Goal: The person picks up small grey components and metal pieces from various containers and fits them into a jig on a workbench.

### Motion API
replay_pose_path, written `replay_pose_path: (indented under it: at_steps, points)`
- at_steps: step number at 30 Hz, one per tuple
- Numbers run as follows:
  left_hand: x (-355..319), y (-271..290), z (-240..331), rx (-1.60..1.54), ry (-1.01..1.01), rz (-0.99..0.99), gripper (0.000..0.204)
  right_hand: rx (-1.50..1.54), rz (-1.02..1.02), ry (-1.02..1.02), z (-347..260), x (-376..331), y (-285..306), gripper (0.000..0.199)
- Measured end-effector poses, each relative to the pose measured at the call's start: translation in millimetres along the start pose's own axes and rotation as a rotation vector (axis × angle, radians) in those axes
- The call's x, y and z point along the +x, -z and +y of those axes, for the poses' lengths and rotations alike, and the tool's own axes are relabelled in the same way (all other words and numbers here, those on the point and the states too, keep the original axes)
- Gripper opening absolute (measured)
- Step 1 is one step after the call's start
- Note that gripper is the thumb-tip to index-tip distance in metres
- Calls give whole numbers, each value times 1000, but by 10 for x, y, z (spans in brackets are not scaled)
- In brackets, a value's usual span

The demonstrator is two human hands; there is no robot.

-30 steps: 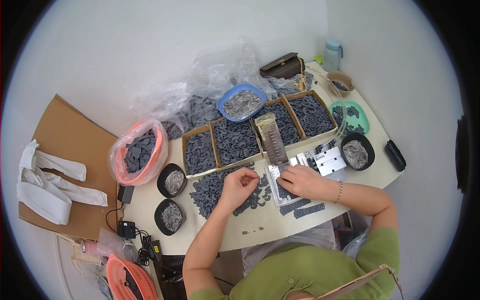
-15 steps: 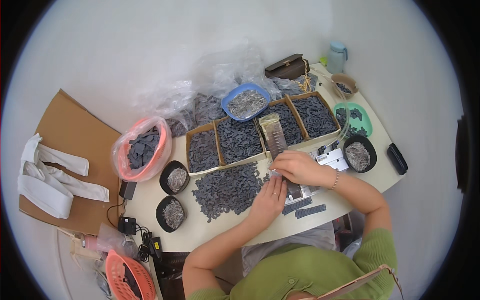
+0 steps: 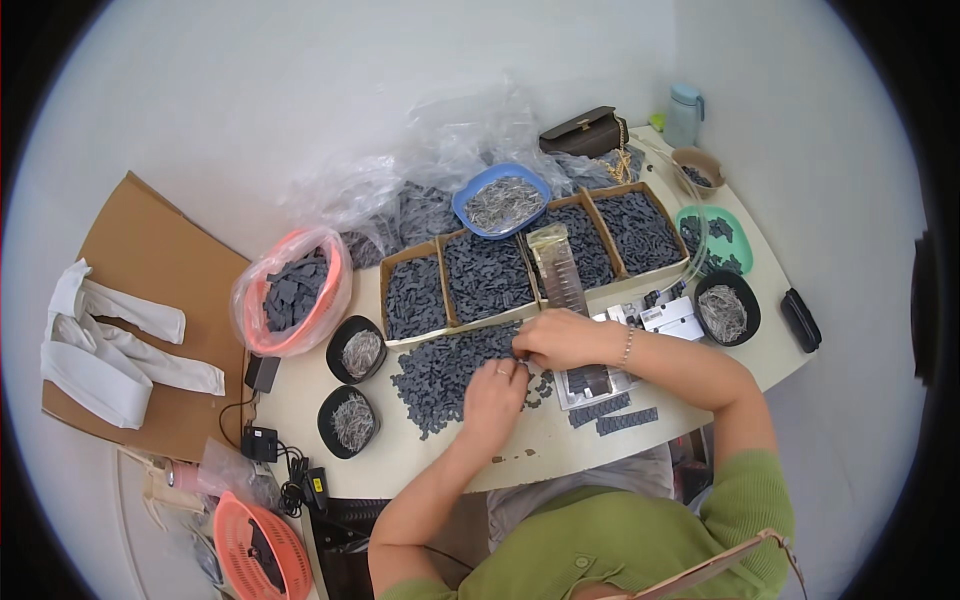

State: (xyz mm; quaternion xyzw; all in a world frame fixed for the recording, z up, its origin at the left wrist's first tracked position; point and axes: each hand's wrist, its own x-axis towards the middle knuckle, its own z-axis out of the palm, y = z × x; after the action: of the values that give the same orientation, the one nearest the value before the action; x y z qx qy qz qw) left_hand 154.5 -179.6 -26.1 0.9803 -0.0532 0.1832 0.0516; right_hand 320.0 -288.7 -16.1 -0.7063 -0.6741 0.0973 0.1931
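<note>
A heap of small dark grey plastic pieces (image 3: 440, 375) lies spread on the table in front of me. My left hand (image 3: 495, 400) is at the heap's right side, its fingers curled together and their tips hidden from view. Just beyond it, my right hand (image 3: 565, 340) reaches leftward over the heap's edge, its fingertips pinched close to my left fingers. Whatever either hand holds is too small to make out. Right of the hands sits a clear-topped fixture (image 3: 585, 385) with dark pieces in it, partly under my right forearm. A clear ribbed tray (image 3: 560, 270) leans over the boxes behind.
Behind the heap stands a divided cardboard box (image 3: 415, 338) full of dark pieces. A blue basin (image 3: 500, 233) of metal pins rests at its back. Black bowls of pins (image 3: 348, 455) stand left; another black bowl (image 3: 750, 320) is right. Joined dark strips (image 3: 628, 422) lie near the front edge.
Both hands have moved left from the fixture and clear tray to the right side of the heap. More of the fixture is uncovered, and the view has shifted slightly.
</note>
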Motion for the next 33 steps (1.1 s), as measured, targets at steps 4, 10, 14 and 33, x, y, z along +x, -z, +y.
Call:
replay_pose_path:
  at_steps: [4,10,14,33]
  points:
    - [101,-58,-248,14,-87,47,16,64,257,-28,65,-245,249,16]
    - [279,-98,-237,-318,110,136,15,-252,318,63,49,-656,21,18]
    - [422,-99,-110,-578,131,100,10,-466,374,154,-121,-803,-134,27]
    - [448,-335,160,-292,-109,198,25,-446,497,-800,1839,-2243,857,20]
